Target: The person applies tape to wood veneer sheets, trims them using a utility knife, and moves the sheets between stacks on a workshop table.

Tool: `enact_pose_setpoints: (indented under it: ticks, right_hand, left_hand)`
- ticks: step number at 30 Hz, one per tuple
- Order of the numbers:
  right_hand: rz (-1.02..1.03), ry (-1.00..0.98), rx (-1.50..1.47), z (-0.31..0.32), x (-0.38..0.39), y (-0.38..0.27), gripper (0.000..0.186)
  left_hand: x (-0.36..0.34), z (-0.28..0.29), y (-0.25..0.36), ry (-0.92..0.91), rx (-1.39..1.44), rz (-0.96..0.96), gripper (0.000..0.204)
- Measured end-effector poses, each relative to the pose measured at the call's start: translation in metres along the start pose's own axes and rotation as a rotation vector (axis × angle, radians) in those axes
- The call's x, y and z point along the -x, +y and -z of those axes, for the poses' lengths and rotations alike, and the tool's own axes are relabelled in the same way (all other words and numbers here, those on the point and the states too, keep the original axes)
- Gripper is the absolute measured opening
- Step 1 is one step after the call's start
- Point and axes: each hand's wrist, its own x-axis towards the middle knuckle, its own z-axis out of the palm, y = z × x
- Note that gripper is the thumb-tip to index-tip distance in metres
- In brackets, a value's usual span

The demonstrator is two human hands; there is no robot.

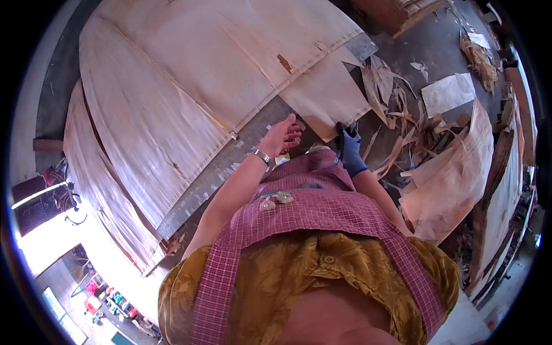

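Large thin sheets of pale wood veneer [190, 63] are spread in overlapping layers on a dark table. A smaller veneer piece [325, 95] pokes out from under their near edge, on the right. My left hand [282, 138], bare with a watch at the wrist, hovers by the table's near edge with loosely bent fingers apart and nothing in them. In a blue glove, my right hand [350, 150] is at the near corner of the smaller piece, its fingers closed. A dark narrow shape lies along the glove; whether it is a tool or part of the glove is unclear.
Torn veneer strips [397, 103] lie to the right of my gloved hand. Beyond them are a pale rectangular sheet [448, 94] and a curled veneer stack [451, 178]. A thick wooden block [391, 14] sits at the far right. A bicycle [69, 201] stands off at left.
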Motion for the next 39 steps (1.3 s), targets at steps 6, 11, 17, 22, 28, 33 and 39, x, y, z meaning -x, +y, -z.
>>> enact_pose_setpoints:
  ticks: [6,11,17,22,28,33,39]
  right_hand:
    - [-0.188,-0.117,0.11,0.038,-0.014,-0.011,0.022]
    - [0.585,0.003,0.766,0.07,-0.065,-0.054,0.038]
    - [0.321,-0.287,0.997,0.019,-0.148,-0.124,0.048]
    - [0.041,-0.474,0.893,0.014,-0.177,-0.122,0.036]
    - [0.121,-0.491,0.827,-0.011,-0.181,-0.148,0.03]
    - [0.204,-0.443,0.897,-0.032,-0.203,-0.141,0.036]
    - [0.372,-0.378,1.128,-0.04,-0.212,-0.137,0.045]
  left_hand:
    - [-0.019,-0.028,0.008,0.272,0.241,-0.064,0.027]
    - [-0.011,-0.037,-0.002,0.436,0.246,-0.13,0.026]
    - [-0.026,-0.072,0.011,0.645,0.206,-0.204,0.026]
    - [-0.031,-0.073,0.012,0.681,0.225,-0.231,0.023]
    - [-0.05,-0.061,0.036,0.737,0.311,-0.344,0.019]
    - [-0.059,-0.057,0.054,0.786,0.337,-0.357,0.019]
    - [-0.052,-0.067,0.06,0.782,0.048,-0.188,0.02]
